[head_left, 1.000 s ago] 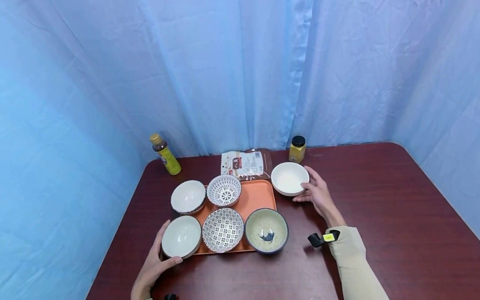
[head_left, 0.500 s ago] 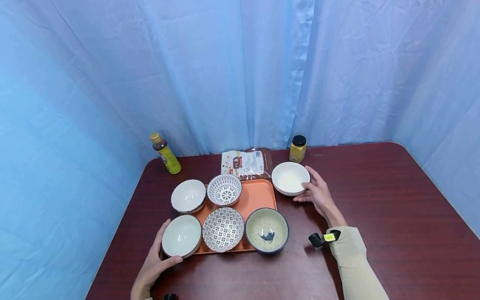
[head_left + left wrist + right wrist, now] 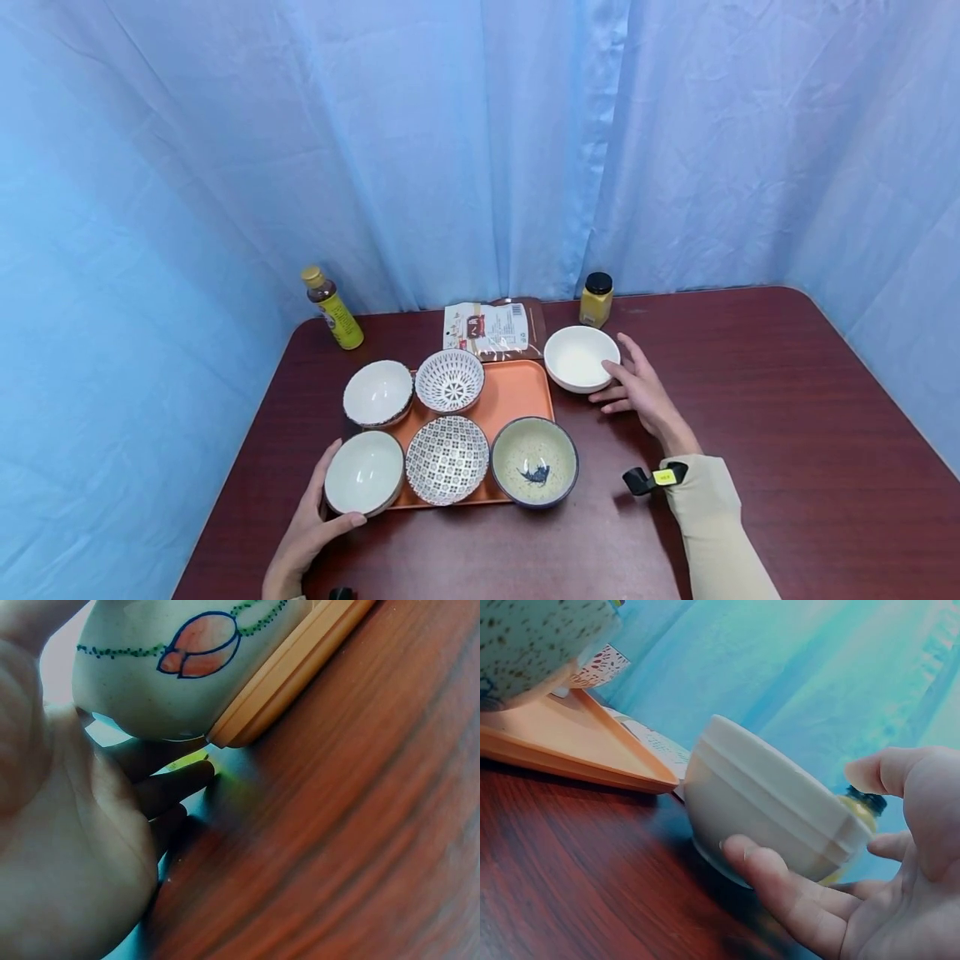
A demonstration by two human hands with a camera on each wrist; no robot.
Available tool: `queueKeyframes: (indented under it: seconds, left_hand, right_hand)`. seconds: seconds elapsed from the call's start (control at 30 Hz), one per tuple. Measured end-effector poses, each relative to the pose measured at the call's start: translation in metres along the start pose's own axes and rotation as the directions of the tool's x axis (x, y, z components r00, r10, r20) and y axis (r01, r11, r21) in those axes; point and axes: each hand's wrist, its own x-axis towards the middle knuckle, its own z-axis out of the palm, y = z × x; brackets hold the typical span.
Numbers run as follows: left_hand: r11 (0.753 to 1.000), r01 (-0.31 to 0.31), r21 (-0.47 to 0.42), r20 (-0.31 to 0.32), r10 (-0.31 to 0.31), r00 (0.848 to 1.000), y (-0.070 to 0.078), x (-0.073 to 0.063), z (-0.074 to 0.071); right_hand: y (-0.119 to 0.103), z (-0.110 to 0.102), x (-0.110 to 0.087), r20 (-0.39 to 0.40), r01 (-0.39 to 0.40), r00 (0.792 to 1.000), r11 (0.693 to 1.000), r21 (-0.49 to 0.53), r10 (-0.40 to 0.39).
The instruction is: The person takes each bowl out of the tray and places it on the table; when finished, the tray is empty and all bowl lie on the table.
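Observation:
My left hand [image 3: 306, 523] holds a pale bowl [image 3: 364, 472] at the tray's front left corner, thumb along the near rim and fingers along its left side. A painted red bud shows on this bowl's outside [image 3: 135, 690] in the left wrist view. At the tray's back right, a plain white bowl [image 3: 577, 357] stands on the table. Beside it is my right hand [image 3: 643, 395], fingers spread and loose. In the right wrist view the thumb is apart from the white bowl's rim [image 3: 780, 769], while fingertips lie close against its side.
The orange tray [image 3: 517, 396] bears more bowls: a white one [image 3: 377, 393], two patterned ones [image 3: 448, 379] and a green-beige one [image 3: 534, 475] at the front right. Behind stand a sauce bottle [image 3: 339, 317], a flat food pouch [image 3: 491, 327] and a black-lidded yellow jar [image 3: 596, 302].
My right hand has loosened from the white bowl and drawn slightly back to the right, its fingers spreading. The left hand and the bowls stay where they were.

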Motion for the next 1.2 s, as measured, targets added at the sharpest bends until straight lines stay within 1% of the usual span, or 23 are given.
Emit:
queueKeyframes:
  seconds: [0.2, 0.47, 0.57, 0.7, 0.8, 0.9, 1.03, 1.2]
  left_hand:
    - [1.000, 0.007, 0.001, -0.002, -0.007, 1.000, 0.000, 0.000, 0.000]
    - [1.000, 0.013, 0.005, 0.004, -0.013, 1.000, 0.001, 0.000, 0.000]
    - [1.000, 0.017, 0.005, 0.002, -0.017, 1.000, 0.002, 0.000, 0.000]
    - [1.000, 0.022, 0.009, -0.005, -0.021, 1.000, 0.002, 0.000, 0.000]
    - [1.000, 0.023, 0.012, -0.006, -0.023, 1.000, 0.002, 0.000, 0.000]
    - [1.000, 0.025, 0.011, -0.004, -0.025, 1.000, 0.002, 0.000, 0.000]
    - [1.000, 0.024, 0.009, -0.004, -0.024, 1.000, 0.001, 0.000, 0.000]
    - [1.000, 0.022, 0.012, -0.003, -0.022, 1.000, 0.002, 0.000, 0.000]
  right_hand:
    - [-0.010, -0.009, -0.010, -0.046, 0.002, 0.999, 0.997, -0.073, -0.005]
    - [-0.033, -0.017, -0.032, -0.123, 0.061, 0.989, 0.985, -0.163, -0.081]
    - [-0.043, -0.016, -0.039, -0.114, 0.091, 0.987, 0.976, -0.199, -0.115]
    - [-0.052, -0.012, -0.046, -0.044, 0.132, 0.988, 0.959, -0.250, -0.148]
    - [-0.055, -0.006, -0.052, 0.031, 0.154, 0.988, 0.951, -0.267, -0.151]
    - [-0.053, 0.000, -0.056, 0.115, 0.174, 0.982, 0.947, -0.271, -0.147]
    - [-0.044, 0.009, -0.058, 0.237, 0.196, 0.962, 0.945, -0.264, -0.133]
    - [-0.029, 0.019, -0.060, 0.350, 0.185, 0.933, 0.949, -0.254, -0.088]
